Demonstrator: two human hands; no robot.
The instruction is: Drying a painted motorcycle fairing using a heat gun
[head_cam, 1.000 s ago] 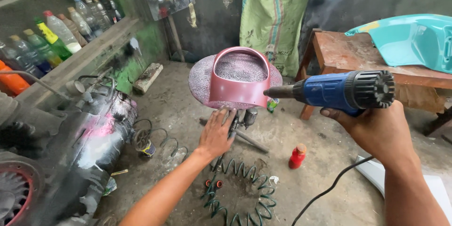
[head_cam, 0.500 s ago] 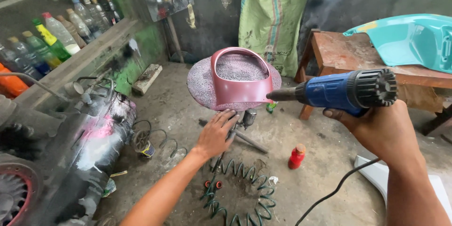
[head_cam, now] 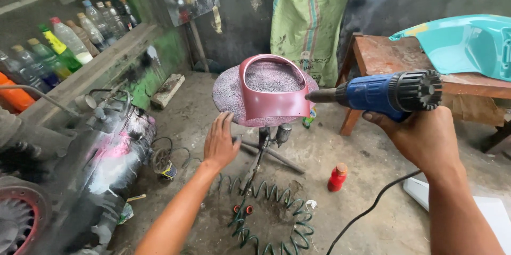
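The right hand (head_cam: pixel 426 140) gripped a blue heat gun (head_cam: pixel 386 93) aimed at the pink panel (head_cam: pixel 271 103); the left hand (head_cam: pixel 221 143) hovered spread flat, holding nothing, below the round stand's (head_cam: pixel 226 95) left edge.

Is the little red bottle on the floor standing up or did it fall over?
Standing up. The red bottle sits upright on the dirty floor, its cap pointing up, beside the green coiled hose.

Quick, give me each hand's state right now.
Left hand: open, fingers spread, holding nothing, just below the pink panel.
Right hand: closed around the blue heat gun, nozzle at the panel.
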